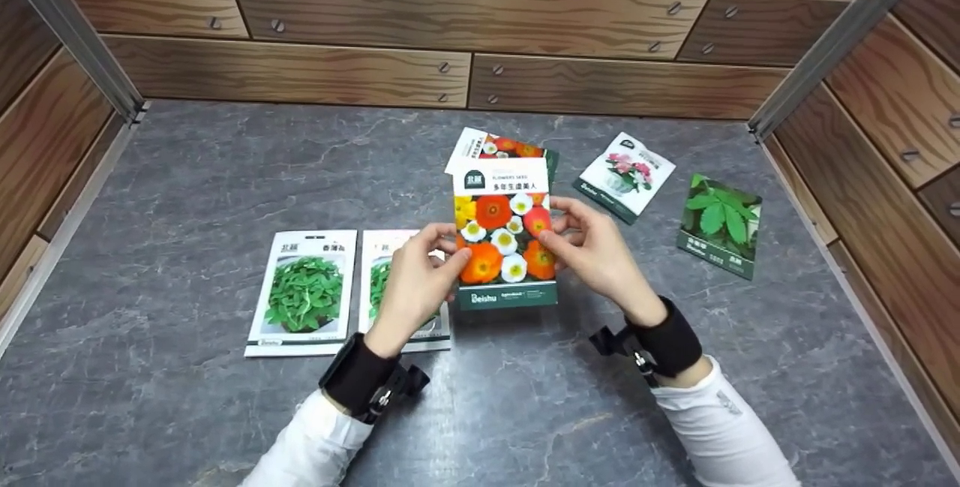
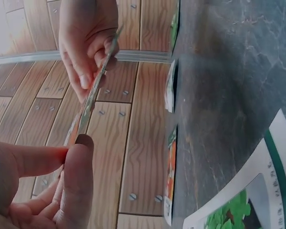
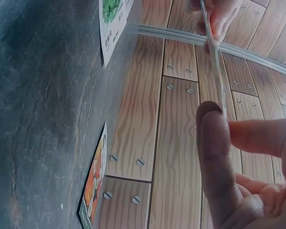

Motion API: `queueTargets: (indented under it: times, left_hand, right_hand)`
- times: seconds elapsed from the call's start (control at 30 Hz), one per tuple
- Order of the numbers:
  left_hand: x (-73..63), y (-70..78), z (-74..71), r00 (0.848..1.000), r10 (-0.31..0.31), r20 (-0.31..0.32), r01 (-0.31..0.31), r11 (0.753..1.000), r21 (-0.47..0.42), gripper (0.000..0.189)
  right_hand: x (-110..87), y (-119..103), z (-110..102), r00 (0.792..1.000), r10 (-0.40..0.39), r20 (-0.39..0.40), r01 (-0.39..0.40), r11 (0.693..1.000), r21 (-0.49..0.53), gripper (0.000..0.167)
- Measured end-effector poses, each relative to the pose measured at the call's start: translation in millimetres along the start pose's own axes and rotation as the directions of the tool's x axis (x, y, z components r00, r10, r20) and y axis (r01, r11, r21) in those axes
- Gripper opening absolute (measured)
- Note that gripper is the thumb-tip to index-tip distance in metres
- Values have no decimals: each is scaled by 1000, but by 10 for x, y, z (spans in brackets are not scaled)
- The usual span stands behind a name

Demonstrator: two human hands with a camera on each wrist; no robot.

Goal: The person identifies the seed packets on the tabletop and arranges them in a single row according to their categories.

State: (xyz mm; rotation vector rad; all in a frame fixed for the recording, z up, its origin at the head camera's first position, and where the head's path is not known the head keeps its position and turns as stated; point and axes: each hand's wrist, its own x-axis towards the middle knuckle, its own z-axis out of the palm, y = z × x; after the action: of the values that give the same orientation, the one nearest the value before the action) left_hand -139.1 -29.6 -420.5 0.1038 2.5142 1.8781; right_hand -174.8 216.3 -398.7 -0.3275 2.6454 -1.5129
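Note:
Both hands hold up a flower seed packet (image 1: 506,235) printed with orange, white and yellow blooms. My left hand (image 1: 421,277) pinches its left edge between thumb and fingers; my right hand (image 1: 600,251) pinches the right edge. Seen edge-on in the left wrist view, the packet (image 2: 88,109) is thin and raised above the table. The right wrist view shows its edge (image 3: 215,62) between the right thumb and a finger. Behind it lies another packet (image 1: 465,148) with similar flowers, partly covered. Below the left hand is a green-leaf packet (image 1: 371,277), partly hidden by that hand.
Another green-leaf packet (image 1: 311,292) lies at the left. To the right are a pink-flower packet (image 1: 624,175) and a dark green leaf packet (image 1: 720,224). Wood-patterned walls (image 1: 465,10) enclose the grey marbled table (image 1: 525,412) at the back and sides.

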Motion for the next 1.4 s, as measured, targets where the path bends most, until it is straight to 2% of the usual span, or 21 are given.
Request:
queueTargets:
  times: [0.13, 0.27, 0.43, 0.57, 0.67, 0.8, 0.9, 1.0, 1.17, 1.4]
  left_hand:
    - [-13, 3, 37, 1000, 16, -10, -14, 991, 130, 35]
    - [-21, -18, 78, 1000, 27, 5, -27, 971, 240, 38]
    - [-27, -84, 118, 999, 34, 39, -45, 947, 319, 48]
    - [-39, -139, 141, 997, 10, 81, -38, 934, 356, 56]
    - [-51, -175, 159, 995, 20, 99, -62, 895, 442, 51]
    - [-69, -199, 187, 994, 46, 98, -92, 835, 542, 29]
    - [-75, -201, 199, 994, 43, 100, -92, 818, 567, 21]
    - [-73, -210, 202, 994, 29, 105, -85, 803, 590, 22]
    - [-95, -212, 203, 993, 23, 117, -94, 760, 643, 22]
    - [-169, -155, 217, 988, 64, 144, -145, 730, 668, 20]
  right_hand:
    - [-12, 12, -4, 1000, 19, 17, -18, 999, -51, 49]
    - [-25, 31, 1, 996, 26, 86, -14, 991, -131, 59]
    - [-15, 84, 29, 985, 37, 167, -10, 987, -158, 68]
    - [7, 145, 49, 972, 67, 226, -23, 981, -194, 68]
    - [32, 192, 57, 956, 109, 271, -54, 978, -203, 68]
    - [73, 227, 46, 937, 154, 314, -100, 978, -183, 68]
    - [91, 237, 34, 930, 166, 328, -117, 979, -165, 68]
    - [100, 253, 37, 929, 164, 333, -118, 981, -153, 67]
    - [108, 280, 58, 925, 161, 344, -116, 982, -146, 65]
    - [110, 292, 63, 923, 170, 344, -127, 982, -143, 65]
